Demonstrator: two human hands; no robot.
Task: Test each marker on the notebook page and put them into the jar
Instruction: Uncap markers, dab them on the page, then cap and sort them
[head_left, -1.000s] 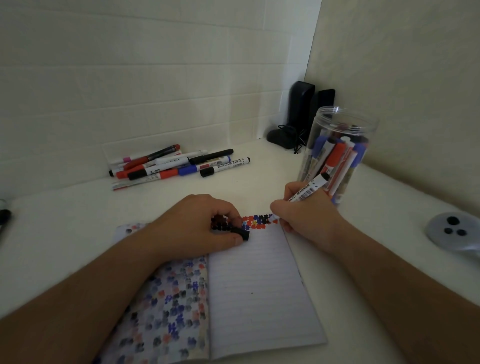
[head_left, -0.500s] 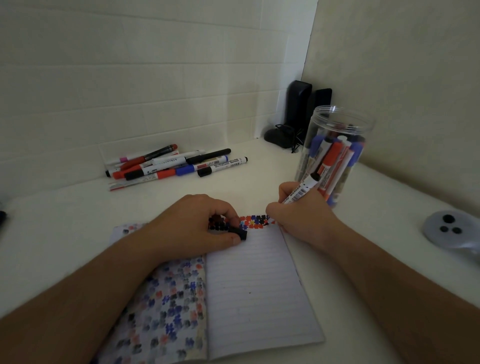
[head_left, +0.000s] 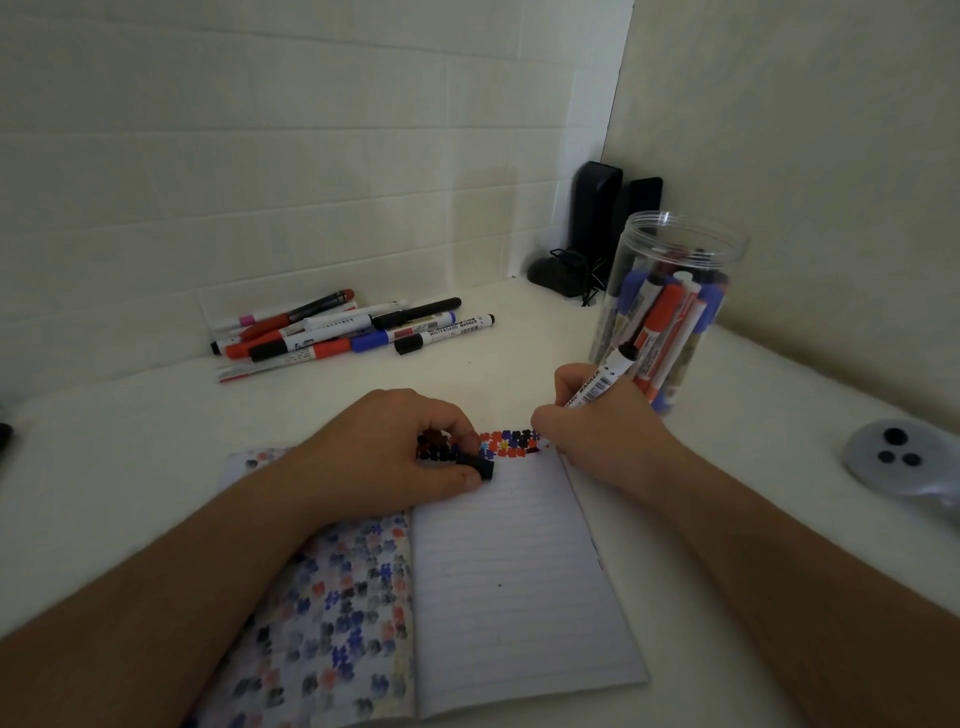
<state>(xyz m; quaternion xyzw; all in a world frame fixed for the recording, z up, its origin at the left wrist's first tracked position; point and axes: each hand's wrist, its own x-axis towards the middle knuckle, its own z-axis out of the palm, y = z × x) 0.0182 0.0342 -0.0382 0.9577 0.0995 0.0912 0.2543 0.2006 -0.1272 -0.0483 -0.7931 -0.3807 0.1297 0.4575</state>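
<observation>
right hand (head_left: 597, 431) grips a marker (head_left: 602, 379), its tip now further left along the notebook (head_left: 519, 571) (test continuing), while left hand (head_left: 400, 457) pinches its cap (head_left: 475, 466).

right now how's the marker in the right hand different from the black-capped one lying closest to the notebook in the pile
The marker in the right hand is gripped and slanted, tip down at the notebook page; the pile marker lies flat on the table, untouched. The held one is uncapped, with what looks like its black cap pinched in the left hand; the pile one has its cap on. Both have white printed barrels.
</observation>
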